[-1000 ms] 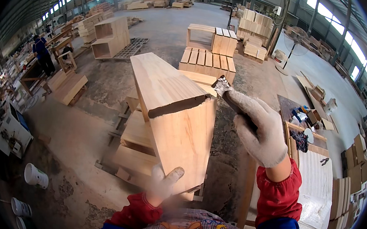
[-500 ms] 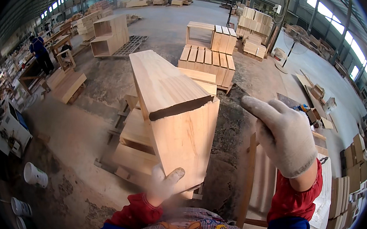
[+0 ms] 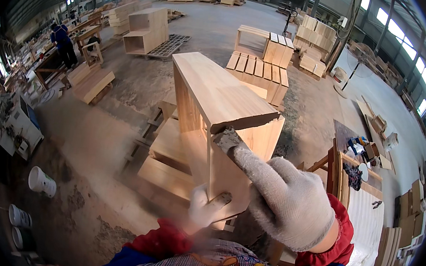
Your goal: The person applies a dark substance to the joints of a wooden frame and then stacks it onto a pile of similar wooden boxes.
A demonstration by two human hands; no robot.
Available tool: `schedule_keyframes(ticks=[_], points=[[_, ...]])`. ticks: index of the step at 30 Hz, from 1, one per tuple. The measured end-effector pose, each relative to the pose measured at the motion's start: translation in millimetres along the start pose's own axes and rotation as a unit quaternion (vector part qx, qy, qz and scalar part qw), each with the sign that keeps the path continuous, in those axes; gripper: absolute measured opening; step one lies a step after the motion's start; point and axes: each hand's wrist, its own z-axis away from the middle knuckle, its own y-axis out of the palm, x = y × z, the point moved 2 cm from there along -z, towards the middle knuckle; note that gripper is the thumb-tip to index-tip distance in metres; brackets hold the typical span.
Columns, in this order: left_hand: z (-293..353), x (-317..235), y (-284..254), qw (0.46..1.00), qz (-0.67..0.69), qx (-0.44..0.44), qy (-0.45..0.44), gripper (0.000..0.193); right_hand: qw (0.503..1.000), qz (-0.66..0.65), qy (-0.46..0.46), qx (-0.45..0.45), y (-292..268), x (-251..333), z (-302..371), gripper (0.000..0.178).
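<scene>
A pale wooden box [image 3: 227, 91], open on its left side, stands tilted in front of me. Brown filler [image 3: 250, 120] runs in a thick strip along its near upper edge. My left hand [image 3: 204, 208], in a whitish glove, grips the box's lower near side, with its dark-stained thumb on the panel. My gloved right hand [image 3: 288, 202] is closed, its forefinger stretched along a small smeared blade that looks like a putty knife [image 3: 227, 139]. The blade's tip touches the left end of the filler strip; its handle is hidden in the hand.
Wooden pieces [image 3: 167, 177] lie stacked beneath the box. Slatted crates [image 3: 259, 73] stand beyond it. To the right is a bench [image 3: 363, 219] with a white sheet; white buckets [image 3: 42, 180] stand at left. A person [image 3: 63, 44] in dark clothes works far left.
My right hand has come left and down from beside the box, bringing the blade onto the filler. The box has turned, showing more of its inside. The surroundings have shifted right in view.
</scene>
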Motion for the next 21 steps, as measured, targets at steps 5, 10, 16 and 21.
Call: schedule_keyframes(ticks=[5,10,16,21], points=[[0.9,3.8,-2.6,1.000,-0.021,0.007,-0.020,0.020,0.999,0.039,-0.017,0.030,-6.0,4.1,-8.5,0.062],[3.1,4.0,-2.4,0.999,0.000,0.018,-0.043,0.022,0.992,0.107,-0.016,0.057,-17.5,-1.4,-13.1,0.061],[3.5,-5.2,3.3,0.999,0.025,-0.035,-0.013,0.025,0.983,0.177,0.022,0.045,-37.3,-27.7,-5.4,0.049],[-0.5,-7.7,8.0,0.998,0.031,-0.043,-0.013,0.021,0.988,0.146,0.022,0.034,-36.6,-6.5,-5.3,0.050]])
